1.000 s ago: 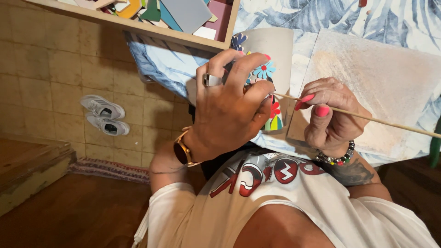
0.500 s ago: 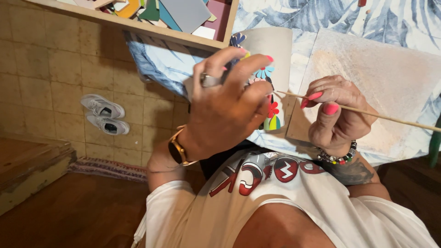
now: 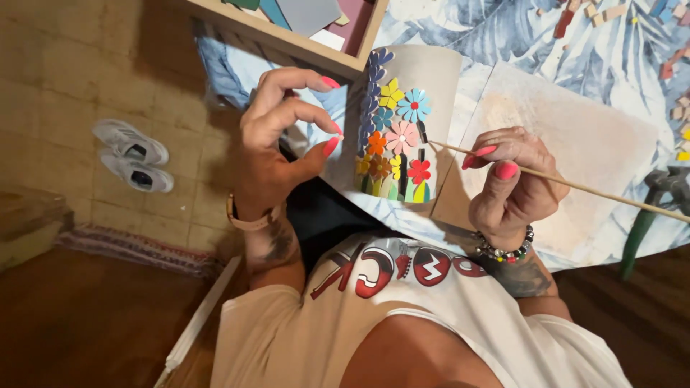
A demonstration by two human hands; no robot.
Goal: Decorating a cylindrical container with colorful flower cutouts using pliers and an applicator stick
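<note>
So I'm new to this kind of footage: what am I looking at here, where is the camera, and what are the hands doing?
The camera sits on a person's head and looks down over their chest, so you see their own two bare hands; there is no machine. The right hand pinches a thin wooden stick, whose tip touches a pale pot decorated with coloured mosaic flowers. The left hand is open beside the pot, fingers curled, holding nothing. The pot lies by a bare wooden board on a blue leaf-patterned cloth. Small loose tile pieces lie at the top right, and a wooden tray of flat coloured sheets sits at the top. On the tiled floor to the left is a pair of white shoes.
</note>
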